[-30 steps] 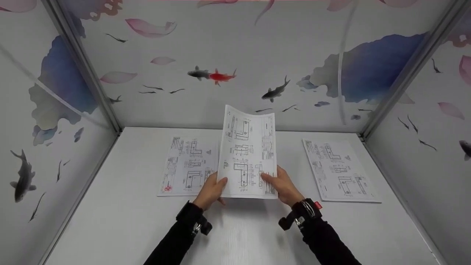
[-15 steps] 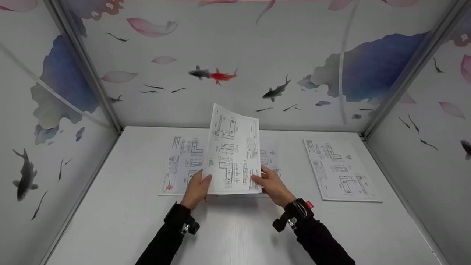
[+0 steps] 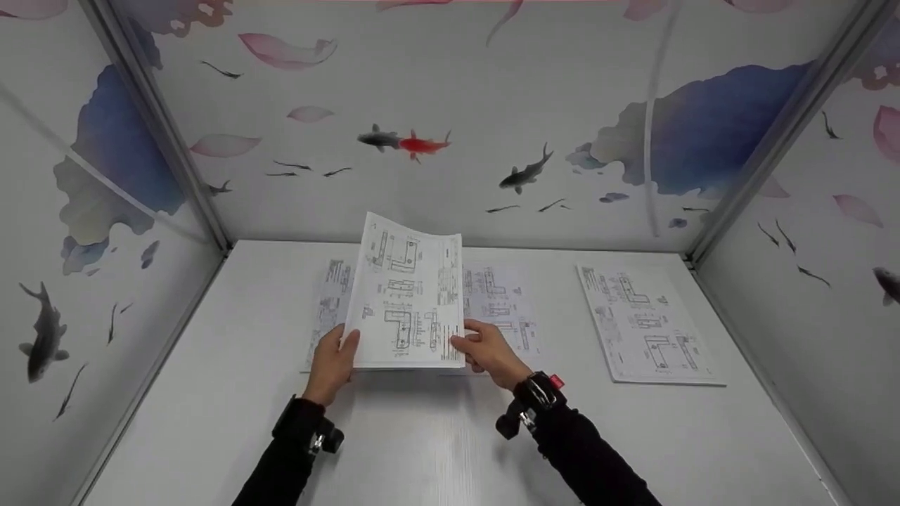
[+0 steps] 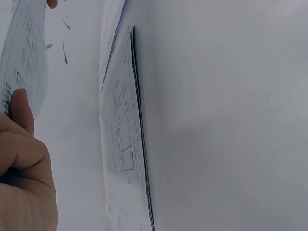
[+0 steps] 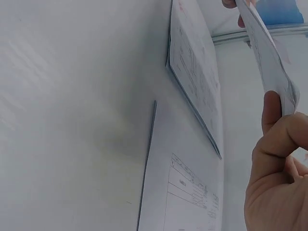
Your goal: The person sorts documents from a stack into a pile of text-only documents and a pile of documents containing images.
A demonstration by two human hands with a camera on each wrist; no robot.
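While both hands are holding it up off the white tabletop (image 3: 436, 450), the printed drawing sheet (image 3: 408, 295) is standing nearly upright, tilted a bit to the left, over the gap between the left stack and the middle one. The left hand (image 3: 332, 364) is pinching the sheet's lower left corner, thumb lying on the printed face and the other fingers behind the paper; the left wrist view is showing that thumb pressing against the sheet's edge (image 4: 23, 62). The right hand (image 3: 489, 351) is gripping the lower right corner the same way, thumb in front, fingers curling behind, and the right wrist view is catching the thumb against the curved paper (image 5: 269, 62). Three lots of drawings are lying flat on the table: the left stack (image 3: 329, 309) is sitting partly hidden behind the held sheet, the middle stack (image 3: 503, 309) is lying just beside the right hand, and the right stack (image 3: 647, 327) is lying well apart toward the right wall. How many sheets are making up each one, cannot tell. Black sleeves and wrist-worn camera mounts are showing on both forearms. Booth walls printed with fish and petals (image 3: 422, 144) are enclosing the table on three sides.
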